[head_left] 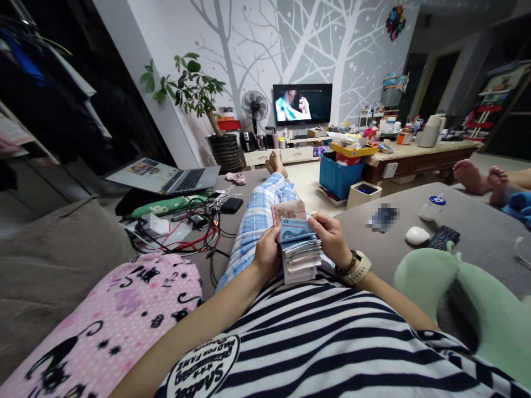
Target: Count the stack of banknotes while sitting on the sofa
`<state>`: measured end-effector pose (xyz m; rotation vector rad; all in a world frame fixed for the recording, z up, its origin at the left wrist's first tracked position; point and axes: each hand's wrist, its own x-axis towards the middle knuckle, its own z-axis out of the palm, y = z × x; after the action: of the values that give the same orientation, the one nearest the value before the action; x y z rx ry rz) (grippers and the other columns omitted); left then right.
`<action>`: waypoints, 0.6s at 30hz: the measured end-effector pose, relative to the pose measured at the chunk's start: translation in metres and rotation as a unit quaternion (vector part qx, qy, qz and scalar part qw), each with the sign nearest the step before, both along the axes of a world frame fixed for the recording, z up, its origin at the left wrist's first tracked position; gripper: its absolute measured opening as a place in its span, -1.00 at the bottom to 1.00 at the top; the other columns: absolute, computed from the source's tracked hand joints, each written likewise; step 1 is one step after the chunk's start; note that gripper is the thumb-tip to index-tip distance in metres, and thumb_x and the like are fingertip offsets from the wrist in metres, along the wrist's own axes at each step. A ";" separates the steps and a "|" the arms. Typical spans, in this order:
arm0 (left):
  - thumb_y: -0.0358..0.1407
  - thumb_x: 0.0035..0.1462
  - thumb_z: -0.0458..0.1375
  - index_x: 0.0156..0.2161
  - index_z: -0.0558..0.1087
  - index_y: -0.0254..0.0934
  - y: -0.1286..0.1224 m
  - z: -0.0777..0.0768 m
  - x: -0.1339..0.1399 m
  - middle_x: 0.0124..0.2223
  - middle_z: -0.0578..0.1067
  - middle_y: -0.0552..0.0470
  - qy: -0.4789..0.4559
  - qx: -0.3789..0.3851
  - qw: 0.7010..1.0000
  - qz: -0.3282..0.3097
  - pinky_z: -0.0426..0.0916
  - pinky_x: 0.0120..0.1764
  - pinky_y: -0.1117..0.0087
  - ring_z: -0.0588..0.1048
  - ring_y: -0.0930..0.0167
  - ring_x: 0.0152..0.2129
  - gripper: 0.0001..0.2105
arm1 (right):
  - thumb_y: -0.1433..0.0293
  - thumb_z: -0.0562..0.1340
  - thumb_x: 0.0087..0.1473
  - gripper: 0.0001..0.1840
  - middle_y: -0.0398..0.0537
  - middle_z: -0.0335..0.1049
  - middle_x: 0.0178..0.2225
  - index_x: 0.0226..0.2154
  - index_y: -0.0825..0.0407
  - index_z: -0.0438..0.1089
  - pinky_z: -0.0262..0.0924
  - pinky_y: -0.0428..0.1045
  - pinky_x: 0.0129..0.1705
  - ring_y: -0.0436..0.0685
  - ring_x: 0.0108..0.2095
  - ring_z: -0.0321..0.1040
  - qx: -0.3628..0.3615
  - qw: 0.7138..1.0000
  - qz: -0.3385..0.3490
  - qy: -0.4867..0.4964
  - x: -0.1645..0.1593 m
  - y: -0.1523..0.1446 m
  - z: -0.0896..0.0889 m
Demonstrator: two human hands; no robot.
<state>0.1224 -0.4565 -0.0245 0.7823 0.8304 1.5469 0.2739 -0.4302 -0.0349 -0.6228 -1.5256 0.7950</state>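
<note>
A pinkish-brown banknote (289, 211) and a blue banknote (295, 232) fan out above a thick stack of folded white-edged paper (301, 260) over my lap. My left hand (267, 251) closes on the left edge of the notes, its thumb on top. At their right edge, my right hand (331, 236) pinches the blue note between thumb and fingers. The stack rests against my striped shirt (290, 326); whether its lower layers are banknotes too, I cannot tell. My right wrist carries a pale watch (360, 269) and a dark bracelet.
To the left lie an open laptop (166, 177), tangled cables (207, 221) and a pink cat-print cushion (153, 309). On the right are a green neck pillow (427, 271), a white mouse (417, 236) and a lidded jar (432, 208). Another person's feet (473, 176) show at far right.
</note>
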 end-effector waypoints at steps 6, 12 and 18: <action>-0.29 -0.13 0.27 -0.57 0.48 -0.23 -0.003 0.000 -0.001 -0.48 0.59 -0.03 0.032 0.014 0.999 0.020 0.47 -0.17 0.24 0.59 0.15 -0.26 -0.90 | 0.03 0.23 0.15 -0.54 -0.23 0.08 -0.59 -0.57 0.01 0.29 -0.05 -0.04 -0.45 -0.01 -0.53 -0.02 -0.003 1.000 0.008 0.006 -0.001 -0.001 0.002; -0.30 -0.12 0.27 -0.58 0.46 -0.24 -0.006 0.002 -0.003 -0.46 0.58 -0.05 0.061 0.024 0.998 0.022 0.45 -0.16 0.27 0.57 0.18 -0.27 -0.88 | 0.09 0.25 0.17 -0.60 -0.21 0.15 -0.56 -0.52 0.03 0.34 -0.03 -0.04 -0.43 0.00 -0.51 0.03 0.004 1.000 0.020 0.014 -0.001 -0.001 0.001; -0.23 -0.14 0.28 -0.53 0.47 -0.26 0.000 -0.004 -0.002 -0.49 0.55 -0.02 0.024 0.012 1.000 -0.001 0.43 -0.14 0.23 0.57 0.18 -0.27 -0.86 | 0.15 0.25 0.19 -0.65 -0.21 0.16 -0.55 -0.49 0.04 0.36 -0.04 -0.04 -0.41 0.00 -0.49 0.04 0.013 0.999 0.041 0.030 0.000 0.001 -0.003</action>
<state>0.1207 -0.4562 -0.0287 0.8411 0.8477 1.5443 0.2739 -0.4297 -0.0375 -0.5150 -1.5110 0.8470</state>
